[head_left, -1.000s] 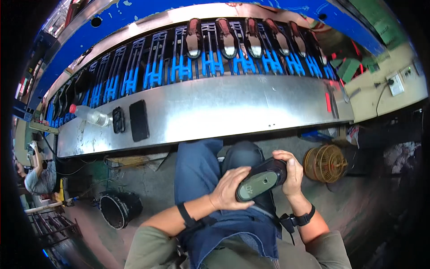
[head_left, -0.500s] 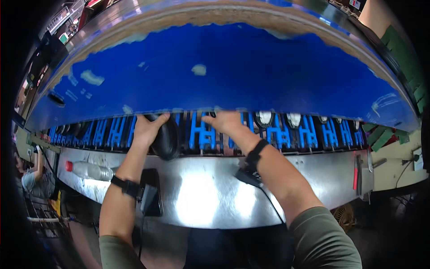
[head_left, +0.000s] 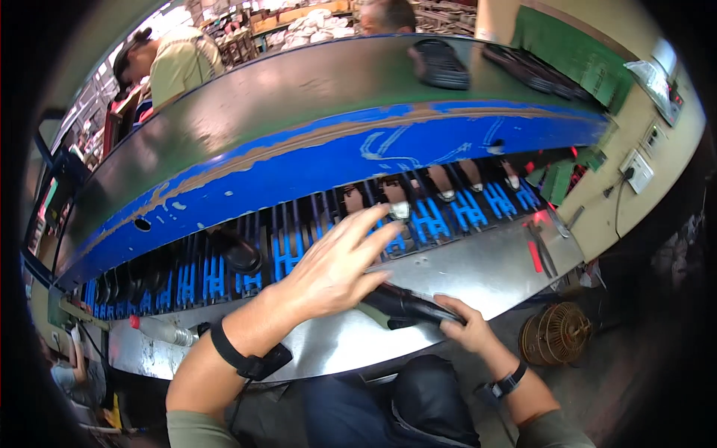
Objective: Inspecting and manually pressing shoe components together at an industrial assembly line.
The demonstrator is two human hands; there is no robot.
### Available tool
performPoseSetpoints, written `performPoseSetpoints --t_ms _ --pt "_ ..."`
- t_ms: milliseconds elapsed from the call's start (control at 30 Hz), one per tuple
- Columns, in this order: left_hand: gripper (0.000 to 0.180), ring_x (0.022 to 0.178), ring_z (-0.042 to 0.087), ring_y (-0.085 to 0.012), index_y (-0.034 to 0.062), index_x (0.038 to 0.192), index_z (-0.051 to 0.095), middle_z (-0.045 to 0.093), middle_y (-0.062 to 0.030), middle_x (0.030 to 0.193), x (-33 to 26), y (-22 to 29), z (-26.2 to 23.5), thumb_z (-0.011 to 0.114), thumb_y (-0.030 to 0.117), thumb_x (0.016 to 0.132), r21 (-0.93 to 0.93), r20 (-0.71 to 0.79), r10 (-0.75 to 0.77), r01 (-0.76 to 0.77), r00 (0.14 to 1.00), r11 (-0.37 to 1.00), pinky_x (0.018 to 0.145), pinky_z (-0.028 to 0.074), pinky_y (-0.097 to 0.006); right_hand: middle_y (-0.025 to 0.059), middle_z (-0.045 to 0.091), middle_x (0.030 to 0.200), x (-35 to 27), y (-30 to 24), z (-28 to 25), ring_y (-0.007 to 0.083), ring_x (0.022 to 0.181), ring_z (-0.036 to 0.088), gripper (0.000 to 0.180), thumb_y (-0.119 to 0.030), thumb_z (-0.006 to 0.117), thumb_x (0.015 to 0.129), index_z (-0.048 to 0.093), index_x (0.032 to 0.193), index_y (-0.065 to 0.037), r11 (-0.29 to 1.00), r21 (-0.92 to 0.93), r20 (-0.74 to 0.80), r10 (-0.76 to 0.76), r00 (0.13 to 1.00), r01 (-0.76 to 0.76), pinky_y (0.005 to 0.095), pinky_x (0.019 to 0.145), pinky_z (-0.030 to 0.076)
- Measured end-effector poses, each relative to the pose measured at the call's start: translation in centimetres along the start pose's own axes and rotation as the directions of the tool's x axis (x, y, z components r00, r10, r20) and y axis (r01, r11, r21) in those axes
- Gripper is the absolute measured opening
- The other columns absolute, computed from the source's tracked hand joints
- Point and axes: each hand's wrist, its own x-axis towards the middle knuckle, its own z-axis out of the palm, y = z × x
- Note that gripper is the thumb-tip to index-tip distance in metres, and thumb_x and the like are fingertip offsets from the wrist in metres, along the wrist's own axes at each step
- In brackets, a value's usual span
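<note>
My right hand (head_left: 470,326) is closed round one end of a black shoe (head_left: 407,305), held tilted above the metal ledge at the right of centre. The shoe's far end passes behind my left hand (head_left: 340,265). That hand is open, fingers spread, over the blue rack bars; I cannot tell whether its thumb touches the shoe. To its left, another black shoe (head_left: 237,250) rests toe outward on the rack (head_left: 287,254), partly under the blue panel. Beyond my left fingertips stands a brown piece with a pale tip (head_left: 398,209), one of several in a row.
The blue panel (head_left: 299,183) overhangs the racks. Along the steel ledge (head_left: 328,343) lie a clear bottle (head_left: 164,331) and red-handled pliers (head_left: 536,252). Dark soles (head_left: 438,66) rest on the green top. A round fan (head_left: 554,334) stands low right; another person (head_left: 183,63) works beyond.
My view has shifted, showing the top surface beyond the panel. My left hand has come away from the black shoe at the rack. My right hand has drawn back toward me, holding a shoe.
</note>
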Motion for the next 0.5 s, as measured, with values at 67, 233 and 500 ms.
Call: performPoseSetpoints --t_ms 67,233,500 --pt "0.062 0.134 0.046 -0.0462 -0.0003 0.141 0.048 0.048 -0.0252 0.144 8.9 2.8 -2.7 0.072 0.017 0.086 0.164 -0.194 0.395 -0.368 0.898 0.916 0.109 0.043 -0.048 0.0188 0.056 0.142 -5.1 -0.7 1.1 0.0331 0.128 0.058 0.068 -0.021 0.079 0.083 0.050 0.141 -0.001 0.964 -0.266 -0.146 -0.023 0.989 -0.016 0.0405 0.107 0.048" --pt "0.039 0.116 0.062 -0.0388 0.0006 0.127 0.059 0.064 -0.0254 0.121 22.3 0.1 -6.3 0.061 0.019 0.093 0.275 -0.151 -0.252 0.286 0.956 0.918 0.098 0.048 -0.045 0.0215 0.059 0.135 -6.6 0.1 4.5 0.0360 0.125 0.059 0.069 -0.011 0.083 0.076 0.052 0.136 -0.002 0.901 -0.407 -0.288 -0.279 0.916 0.146 0.0409 0.105 0.049" --pt "0.015 0.081 0.058 -0.0363 0.0028 0.091 0.063 0.064 -0.0155 0.089 10.8 12.9 -6.3 0.073 0.011 0.083 0.343 -0.305 0.273 -0.163 0.912 0.925 0.075 0.047 -0.044 0.0252 0.053 0.136 -7.5 0.6 1.1 0.0426 0.122 0.056 0.068 -0.015 0.073 0.080 0.045 0.141 -0.004 0.958 -0.282 -0.233 -0.011 0.972 -0.056 0.0459 0.101 0.049"
